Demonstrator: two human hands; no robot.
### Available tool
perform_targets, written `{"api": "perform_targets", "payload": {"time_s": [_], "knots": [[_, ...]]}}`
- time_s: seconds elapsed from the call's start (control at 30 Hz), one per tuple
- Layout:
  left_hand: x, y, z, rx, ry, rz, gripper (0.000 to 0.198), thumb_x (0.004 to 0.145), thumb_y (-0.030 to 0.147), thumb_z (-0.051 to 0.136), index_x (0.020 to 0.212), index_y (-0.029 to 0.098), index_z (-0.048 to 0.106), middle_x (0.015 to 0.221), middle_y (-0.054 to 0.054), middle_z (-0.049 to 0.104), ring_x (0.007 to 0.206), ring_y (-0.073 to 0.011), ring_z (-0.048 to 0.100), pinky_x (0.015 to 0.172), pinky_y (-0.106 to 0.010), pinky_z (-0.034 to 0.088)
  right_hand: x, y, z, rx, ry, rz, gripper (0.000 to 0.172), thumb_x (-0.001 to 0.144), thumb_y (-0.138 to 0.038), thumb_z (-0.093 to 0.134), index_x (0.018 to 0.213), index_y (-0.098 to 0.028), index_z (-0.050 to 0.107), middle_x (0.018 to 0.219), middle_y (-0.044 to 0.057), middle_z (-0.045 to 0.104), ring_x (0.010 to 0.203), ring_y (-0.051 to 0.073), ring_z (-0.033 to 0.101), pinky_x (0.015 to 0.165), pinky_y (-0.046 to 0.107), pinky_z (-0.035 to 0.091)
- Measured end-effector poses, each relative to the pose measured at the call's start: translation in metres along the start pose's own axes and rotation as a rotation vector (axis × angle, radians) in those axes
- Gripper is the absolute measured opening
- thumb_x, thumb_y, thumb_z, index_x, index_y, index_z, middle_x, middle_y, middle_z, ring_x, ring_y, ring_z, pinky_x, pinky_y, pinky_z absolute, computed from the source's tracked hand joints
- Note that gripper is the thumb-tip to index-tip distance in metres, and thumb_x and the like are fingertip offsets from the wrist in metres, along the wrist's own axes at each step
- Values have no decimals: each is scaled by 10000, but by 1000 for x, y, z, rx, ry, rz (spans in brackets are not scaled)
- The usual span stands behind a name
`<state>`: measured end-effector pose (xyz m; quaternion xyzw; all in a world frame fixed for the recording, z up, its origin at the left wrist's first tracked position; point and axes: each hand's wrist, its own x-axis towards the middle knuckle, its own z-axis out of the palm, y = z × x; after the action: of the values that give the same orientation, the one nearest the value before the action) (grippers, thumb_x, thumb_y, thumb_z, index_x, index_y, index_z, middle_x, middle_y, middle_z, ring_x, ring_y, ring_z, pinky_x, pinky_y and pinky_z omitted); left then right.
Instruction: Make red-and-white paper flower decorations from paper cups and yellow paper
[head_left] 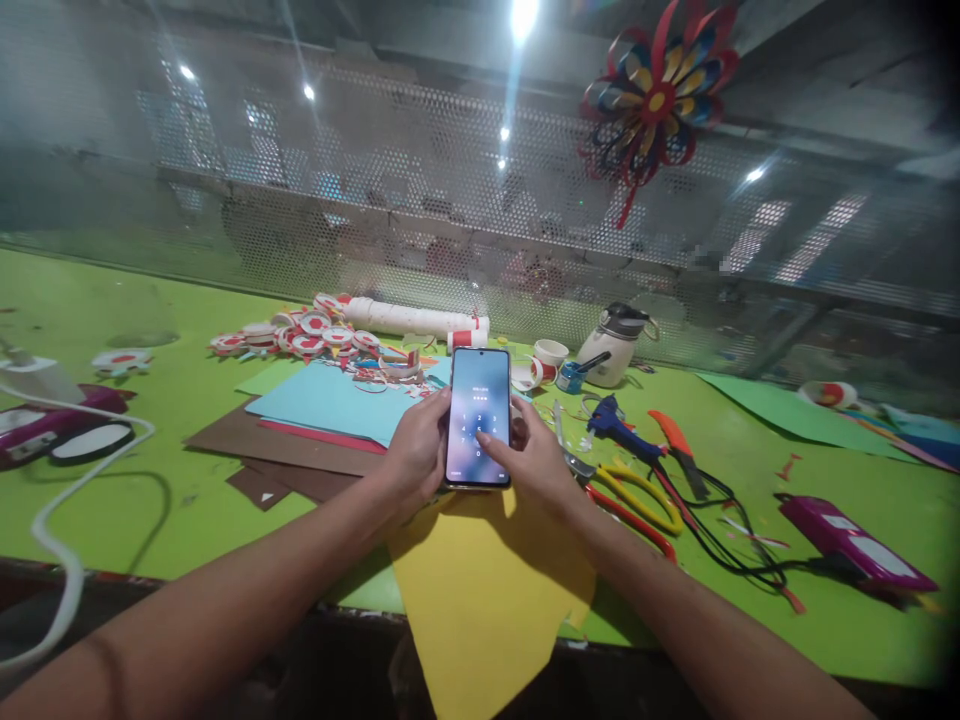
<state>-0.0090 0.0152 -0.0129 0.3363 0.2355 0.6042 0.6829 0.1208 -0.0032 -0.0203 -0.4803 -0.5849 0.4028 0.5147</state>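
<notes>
A smartphone (478,412) with a lit screen showing a number keypad is held upright over the green table (180,400). My left hand (415,455) grips its left edge from behind. My right hand (536,462) holds the right edge, and its thumb rests on the keypad near the screen's middle. Below both hands a yellow paper sheet (480,600) hangs over the table's front edge.
Blue, red and brown paper sheets (315,420) lie left of the phone, with red-white paper rings (300,335) and a white roll (416,318) behind. Right: blue glue gun (615,422), scissors (634,500), orange cutter (679,445), black cable, pink device (855,545), white jug (615,345). A paper pinwheel (660,100) hangs on the mesh wall.
</notes>
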Motion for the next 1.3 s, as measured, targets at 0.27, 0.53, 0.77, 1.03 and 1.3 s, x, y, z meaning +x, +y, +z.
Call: {"api": "perform_targets", "payload": {"time_s": [0.27, 0.53, 0.77, 1.03, 1.3], "knots": [[4, 1, -2, -36, 39, -25, 171, 800, 247, 579, 871, 125, 674, 797, -101, 726, 820, -256, 685, 748, -380, 539, 0, 4, -1, -27, -18, -42, 601, 748, -393, 653, 1262, -176, 429, 868, 54, 674, 785, 226, 655, 734, 402, 540], [5, 2, -3, -19, 72, -13, 181, 833, 219, 534, 900, 116, 667, 826, -111, 728, 858, -262, 684, 791, -401, 535, -2, 4, -1, -40, -48, -46, 502, 788, -404, 612, 1216, -180, 475, 836, 41, 652, 738, 199, 634, 730, 390, 540], [8, -1, -7, -12, 53, -4, 188, 842, 226, 514, 885, 116, 661, 838, -111, 725, 805, -253, 688, 771, -401, 538, -2, 2, -2, 11, -76, -41, 455, 807, -426, 593, 1184, -192, 494, 803, 31, 644, 748, 209, 642, 709, 376, 541], [12, 1, -7, -32, 82, -15, 190, 847, 218, 501, 862, 106, 654, 858, -120, 727, 766, -249, 686, 760, -413, 541, 2, 9, -5, -42, -63, -69, 489, 798, -376, 602, 1216, -149, 489, 733, 12, 619, 713, 192, 627, 675, 356, 519], [13, 2, -8, -28, 81, -26, 222, 838, 198, 493, 902, 80, 669, 845, -141, 728, 736, -264, 691, 763, -445, 537, 3, 12, -6, -124, -60, -43, 552, 761, -310, 628, 1262, -155, 457, 786, 35, 653, 744, 206, 642, 692, 371, 520]]}}
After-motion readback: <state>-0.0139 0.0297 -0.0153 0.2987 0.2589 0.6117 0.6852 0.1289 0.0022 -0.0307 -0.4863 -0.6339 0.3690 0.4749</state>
